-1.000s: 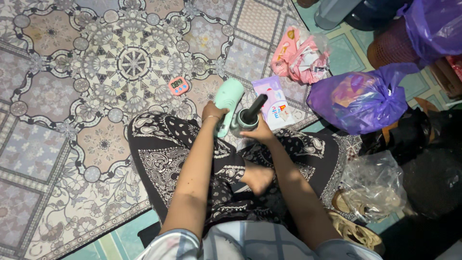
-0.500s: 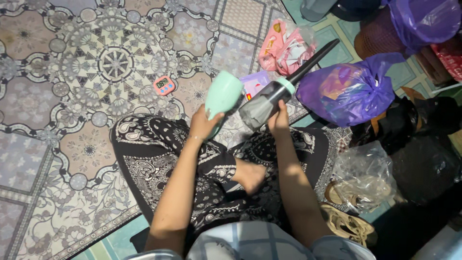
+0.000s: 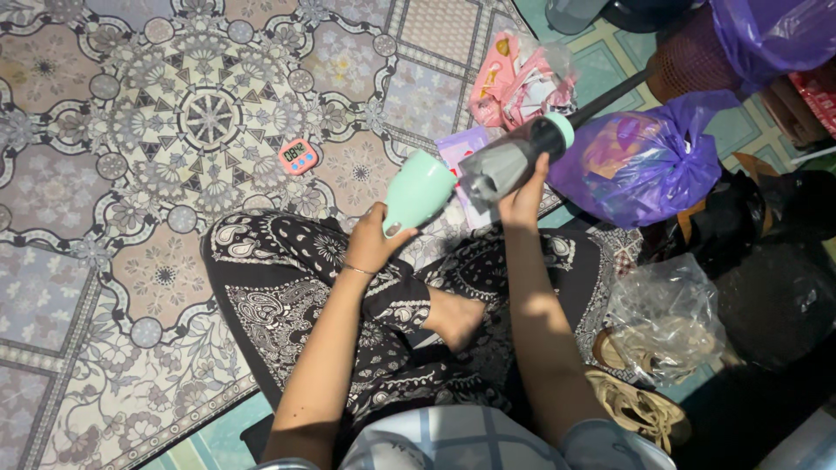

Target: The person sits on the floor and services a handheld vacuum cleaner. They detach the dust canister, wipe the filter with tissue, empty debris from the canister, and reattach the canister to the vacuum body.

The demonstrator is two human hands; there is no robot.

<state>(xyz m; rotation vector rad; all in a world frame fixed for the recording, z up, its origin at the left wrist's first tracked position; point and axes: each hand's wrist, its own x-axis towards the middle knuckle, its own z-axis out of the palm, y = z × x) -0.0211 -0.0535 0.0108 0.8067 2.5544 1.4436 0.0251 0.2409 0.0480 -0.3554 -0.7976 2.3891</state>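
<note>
Pink timer [image 3: 298, 156] on rug — purple bag [image 3: 640, 165] nearby.

Left of the hands the patterned mat [image 3: 104, 261] lies open, only a small pink timer [image 3: 298, 157] on it. Ahead a pink packet [image 3: 514, 78] blocks; to the right a purple bag [image 3: 644, 165], clear bag [image 3: 666, 318] and sandals [image 3: 640, 409] crowd the floor

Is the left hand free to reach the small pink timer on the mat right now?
Probably not at once. The left hand is closed around the mint green cup, so it is occupied. The pink timer lies uncovered on the patterned mat, up and left of that hand, with nothing lying between them.
</note>
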